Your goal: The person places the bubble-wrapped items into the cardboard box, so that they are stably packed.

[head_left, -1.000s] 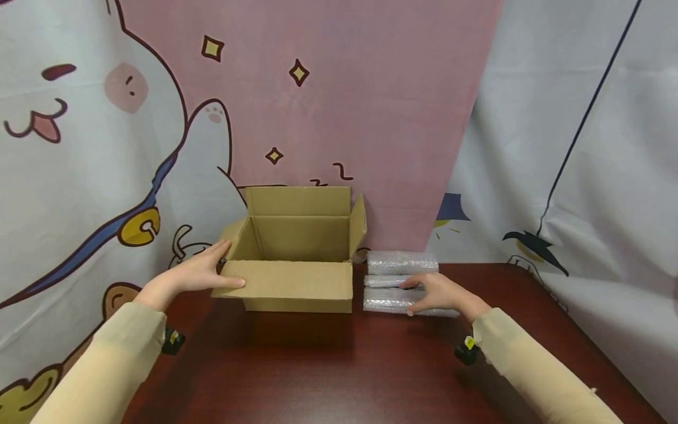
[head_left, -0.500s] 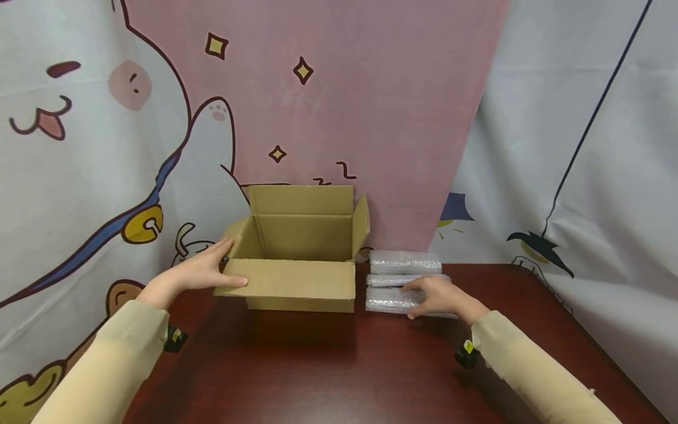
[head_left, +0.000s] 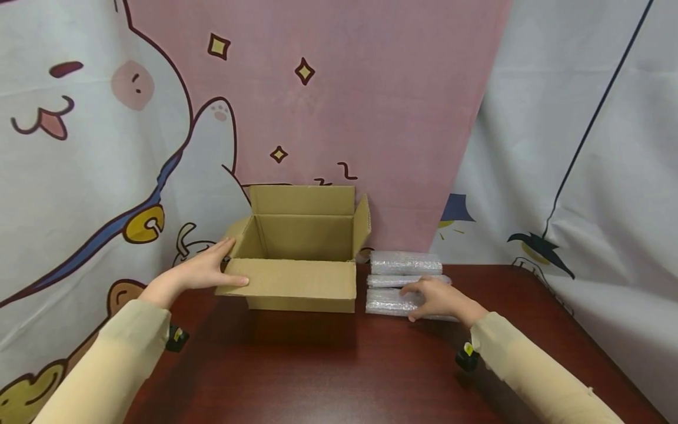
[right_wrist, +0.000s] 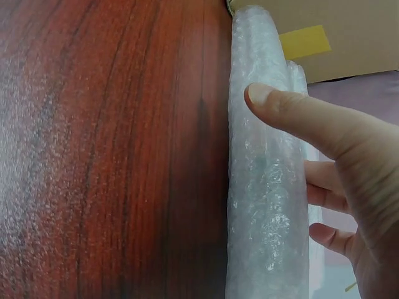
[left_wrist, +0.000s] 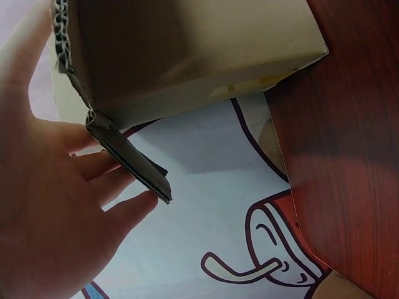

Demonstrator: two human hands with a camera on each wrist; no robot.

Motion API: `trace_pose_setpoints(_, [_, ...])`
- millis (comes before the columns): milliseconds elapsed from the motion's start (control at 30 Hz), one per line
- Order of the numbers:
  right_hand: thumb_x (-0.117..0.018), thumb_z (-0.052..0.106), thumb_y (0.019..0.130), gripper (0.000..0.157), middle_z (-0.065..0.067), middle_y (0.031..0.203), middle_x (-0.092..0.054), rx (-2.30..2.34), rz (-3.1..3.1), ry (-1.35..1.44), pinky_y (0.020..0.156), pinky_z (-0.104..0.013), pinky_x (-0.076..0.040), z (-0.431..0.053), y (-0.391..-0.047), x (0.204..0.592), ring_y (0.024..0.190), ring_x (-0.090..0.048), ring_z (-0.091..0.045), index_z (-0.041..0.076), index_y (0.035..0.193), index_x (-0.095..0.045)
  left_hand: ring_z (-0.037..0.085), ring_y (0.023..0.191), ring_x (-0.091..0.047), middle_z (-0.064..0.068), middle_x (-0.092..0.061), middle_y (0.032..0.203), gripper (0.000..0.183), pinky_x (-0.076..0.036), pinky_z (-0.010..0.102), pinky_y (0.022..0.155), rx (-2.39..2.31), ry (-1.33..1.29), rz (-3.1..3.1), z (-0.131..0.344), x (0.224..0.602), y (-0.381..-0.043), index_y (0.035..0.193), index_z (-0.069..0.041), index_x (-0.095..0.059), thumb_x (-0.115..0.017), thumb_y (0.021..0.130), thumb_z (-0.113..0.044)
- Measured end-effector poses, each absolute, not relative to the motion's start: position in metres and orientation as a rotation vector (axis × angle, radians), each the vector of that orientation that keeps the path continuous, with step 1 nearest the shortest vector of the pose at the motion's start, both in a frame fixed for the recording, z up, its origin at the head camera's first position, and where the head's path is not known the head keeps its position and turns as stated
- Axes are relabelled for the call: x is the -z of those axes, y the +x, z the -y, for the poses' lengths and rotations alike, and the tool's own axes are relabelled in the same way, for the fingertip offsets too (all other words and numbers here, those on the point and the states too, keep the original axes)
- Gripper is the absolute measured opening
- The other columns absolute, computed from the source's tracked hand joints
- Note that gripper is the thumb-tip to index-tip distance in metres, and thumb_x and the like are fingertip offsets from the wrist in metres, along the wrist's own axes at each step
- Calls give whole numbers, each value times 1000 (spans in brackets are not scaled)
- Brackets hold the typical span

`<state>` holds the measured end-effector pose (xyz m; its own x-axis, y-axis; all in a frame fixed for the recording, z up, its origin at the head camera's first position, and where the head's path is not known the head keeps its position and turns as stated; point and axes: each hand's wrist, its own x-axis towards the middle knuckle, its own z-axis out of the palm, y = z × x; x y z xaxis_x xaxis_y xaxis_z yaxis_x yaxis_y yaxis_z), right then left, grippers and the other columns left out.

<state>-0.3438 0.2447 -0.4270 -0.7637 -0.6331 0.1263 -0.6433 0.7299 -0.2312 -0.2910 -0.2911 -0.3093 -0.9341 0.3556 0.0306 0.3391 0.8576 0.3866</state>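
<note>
An open cardboard box [head_left: 309, 235] stands at the back of the table with its flaps folded out. My left hand [head_left: 198, 272] holds its near left corner, the thumb on the front flap [head_left: 302, 280]. Seen from the left wrist, the fingers lie behind the side flap [left_wrist: 134, 159]. Right of the box lie several bubble-wrap bundles. My right hand [head_left: 441, 297] spans the nearest bubble-wrap roll [head_left: 389, 299]. In the right wrist view the thumb crosses over that roll, and the other fingers curve along its far side, partly hidden.
Behind the front roll lie a thin bubble-wrap piece [head_left: 392, 281] and a further bubble-wrap roll [head_left: 405, 263]. The dark red table [head_left: 318, 371] runs up to a printed cloth backdrop [head_left: 381, 106] behind the box. A yellow tape strip [right_wrist: 305, 41] shows on the box's side.
The whole view has shifted slightly to the right between the frames. Both hands stay where they were on the box corner and the front roll.
</note>
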Motion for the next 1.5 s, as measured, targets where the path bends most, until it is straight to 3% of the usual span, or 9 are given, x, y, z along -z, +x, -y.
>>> trace_pose_setpoints(200, [-87, 37, 69, 53, 7, 100, -66, -394, 2888, 1020, 76, -41, -50, -244, -342, 428, 94, -58, -18, 23, 117, -70, 52, 140, -12, 35, -9, 154, 114, -20, 66, 106, -627, 575, -2980, 290, 307, -289, 151, 9, -10, -72, 81, -56])
trace_pose_setpoints(700, [-85, 29, 72, 53, -1, 117, -67, -444, 2868, 1139, 81, -40, -50, -245, -341, 421, 103, -62, -20, 16, 120, -69, 52, 140, -12, 35, -9, 154, 114, -20, 65, 106, -633, 568, -2982, 289, 309, -288, 152, 9, -9, -71, 81, -56])
trace_pose_setpoints(1067, [-85, 31, 71, 51, 6, 113, -68, -439, 2916, 1104, 71, -33, -48, -247, -340, 406, 86, -58, -9, 23, 119, -70, 52, 139, -13, 36, -9, 154, 114, -21, 66, 106, -623, 557, -2977, 288, 305, -284, 151, 10, -10, -72, 81, -55])
trace_pose_setpoints(1300, [-84, 30, 72, 50, 6, 114, -68, -470, 2933, 1123, 81, -39, -50, -247, -337, 399, 102, -61, -15, 21, 119, -71, 53, 139, -13, 35, -8, 154, 114, -21, 67, 105, -616, 550, -2974, 287, 305, -283, 151, 9, -10, -71, 81, -56])
trace_pose_setpoints(1500, [-85, 29, 71, 48, 4, 114, -69, -497, 2933, 1156, 81, -37, -50, -248, -334, 392, 101, -60, -12, 18, 116, -73, 53, 138, -14, 35, -9, 154, 114, -21, 67, 105, -612, 557, -2974, 288, 306, -284, 151, 10, -10, -72, 81, -55])
